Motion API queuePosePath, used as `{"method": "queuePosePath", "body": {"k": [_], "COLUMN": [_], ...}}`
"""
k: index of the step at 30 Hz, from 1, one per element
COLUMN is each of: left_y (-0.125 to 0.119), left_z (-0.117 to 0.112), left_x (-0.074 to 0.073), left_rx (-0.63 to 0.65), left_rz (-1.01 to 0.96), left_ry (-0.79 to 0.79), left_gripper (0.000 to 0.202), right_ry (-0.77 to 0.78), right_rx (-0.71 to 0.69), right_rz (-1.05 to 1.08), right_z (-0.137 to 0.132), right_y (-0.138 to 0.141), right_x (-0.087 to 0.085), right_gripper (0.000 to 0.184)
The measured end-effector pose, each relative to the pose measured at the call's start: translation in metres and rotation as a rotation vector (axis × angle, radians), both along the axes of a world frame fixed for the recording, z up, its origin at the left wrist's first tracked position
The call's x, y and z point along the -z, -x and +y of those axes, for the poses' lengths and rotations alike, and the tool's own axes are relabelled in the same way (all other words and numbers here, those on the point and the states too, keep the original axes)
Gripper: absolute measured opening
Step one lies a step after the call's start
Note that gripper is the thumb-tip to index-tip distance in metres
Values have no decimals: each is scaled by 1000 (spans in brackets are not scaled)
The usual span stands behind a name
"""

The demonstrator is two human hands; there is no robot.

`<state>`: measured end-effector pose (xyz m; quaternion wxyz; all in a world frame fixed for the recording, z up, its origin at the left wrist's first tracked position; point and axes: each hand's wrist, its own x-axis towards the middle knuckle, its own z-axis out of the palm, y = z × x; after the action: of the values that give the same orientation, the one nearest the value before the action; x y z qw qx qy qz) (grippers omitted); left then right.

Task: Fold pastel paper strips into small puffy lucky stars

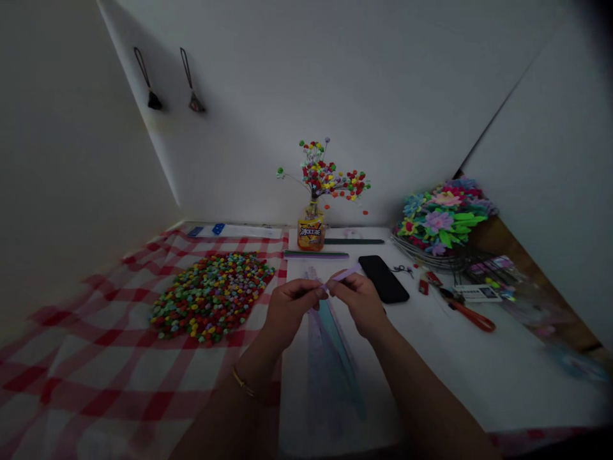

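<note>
My left hand [290, 303] and my right hand [359, 301] meet above the table, both pinching a thin pale purple paper strip [343, 275] whose free end sticks up and to the right. Under my hands lie several long pastel paper strips [330, 348], blue and lilac, on the white table top [479, 370]. A gold bracelet sits on my left wrist.
A heap of small coloured paper stars [213, 295] lies on the red checked cloth [96, 358] at left. Behind stand a bottle with a star tree [313, 211], a black phone [383, 278], a basket of paper flowers [443, 220] and orange-handled scissors [472, 315].
</note>
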<state>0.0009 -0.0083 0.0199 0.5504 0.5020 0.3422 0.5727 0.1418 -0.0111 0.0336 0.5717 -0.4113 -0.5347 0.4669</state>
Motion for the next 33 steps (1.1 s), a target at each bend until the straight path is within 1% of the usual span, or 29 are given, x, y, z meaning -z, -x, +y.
{"method": "queuePosePath", "body": {"k": [4,7,10,14,20,22,25,29,31,33], "left_y": [0,1,1,2,4,3,2,3,6,8], "left_z": [0,-1,-1,1,2,1,-1,-2,-1,-1], "left_x": [-1,-3,-3,-1,1,0,-4,-8,-8,-7], "left_rx": [-41,-55,-51,-59,-94,-88,-24,107,173,236], "left_rz": [-9,-2,18,10,76,69,9,-103,-152,-195], "left_ry": [8,-5,-15,-27,-94,-83,-3,125,188,221], "left_gripper": [6,6,7,10,7,6,9,15,17,19], "right_ry": [16,-16,-92,-256,-318,-356,-436,-605,-697,-771], "right_rx": [-41,-68,-24,14,11,22,87,182,181,145], "right_rz": [-13,-74,-183,-323,-364,-409,-533,-722,-798,-861], "right_z": [0,1,1,-1,-2,-2,-4,-5,-4,-4], "right_y": [0,-1,-2,-2,1,1,-2,-7,-10,-12], "right_x": [2,5,5,0,2,1,-4,-8,-8,-9], "right_gripper": [11,16,15,9,8,9,11,15,14,14]}}
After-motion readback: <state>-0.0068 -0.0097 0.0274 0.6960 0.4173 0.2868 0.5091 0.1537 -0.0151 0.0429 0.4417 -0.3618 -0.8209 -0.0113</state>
